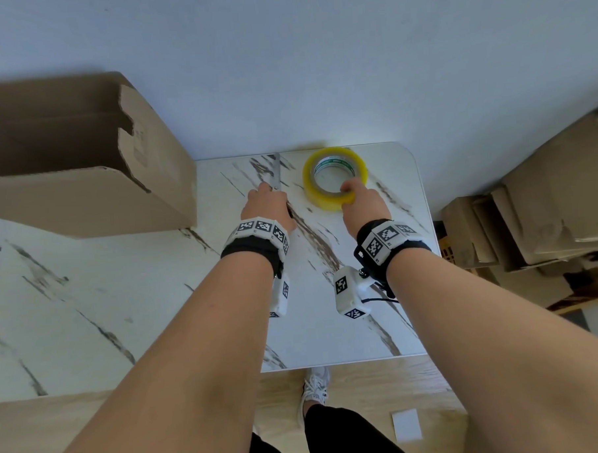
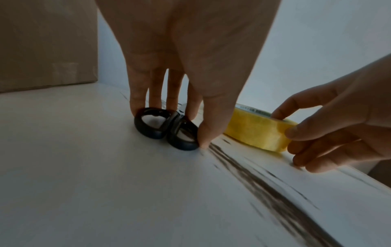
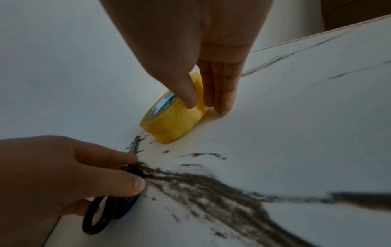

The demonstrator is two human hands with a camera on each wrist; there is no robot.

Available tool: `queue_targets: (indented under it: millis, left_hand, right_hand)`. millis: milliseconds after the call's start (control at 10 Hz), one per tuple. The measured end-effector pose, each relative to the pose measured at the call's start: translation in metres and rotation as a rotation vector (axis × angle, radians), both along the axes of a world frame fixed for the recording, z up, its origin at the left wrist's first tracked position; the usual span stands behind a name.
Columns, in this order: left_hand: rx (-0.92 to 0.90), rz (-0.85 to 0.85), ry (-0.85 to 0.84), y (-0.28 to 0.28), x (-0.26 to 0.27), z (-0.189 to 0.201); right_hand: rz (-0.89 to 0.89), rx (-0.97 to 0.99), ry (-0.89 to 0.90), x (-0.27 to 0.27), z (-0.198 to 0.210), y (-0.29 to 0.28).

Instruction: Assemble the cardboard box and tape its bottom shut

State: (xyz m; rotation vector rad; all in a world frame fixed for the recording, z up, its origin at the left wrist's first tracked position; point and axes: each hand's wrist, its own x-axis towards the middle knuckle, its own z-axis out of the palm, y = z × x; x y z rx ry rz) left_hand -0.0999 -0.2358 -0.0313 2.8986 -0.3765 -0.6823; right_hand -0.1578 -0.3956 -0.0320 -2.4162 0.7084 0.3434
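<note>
Meanwhile, cardboard box lies sideways, open; right hand pinches tape roll.

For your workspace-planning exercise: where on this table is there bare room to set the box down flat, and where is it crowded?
Free: the broad near part of the table, bordered by the box behind and the near edge in front. A smaller bare strip lies right of the right hand, toward the table's right edge. Crowded: the far middle, where the left hand holds the scissors beside the tape.
</note>
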Motion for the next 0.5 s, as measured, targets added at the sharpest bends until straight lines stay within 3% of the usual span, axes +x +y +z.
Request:
queue_targets:
  millis: [300,500]
  left_hand:
    - [-0.111,0.03,0.038,0.019,-0.008,0.011]
    - [-0.067,0.054,0.031,0.048,-0.025,0.026]
  right_hand:
    - [0.02,0.019,0.082,0.0,0.016,0.008]
    - [-0.008,0.058,0.032,-0.007,0.04,0.03]
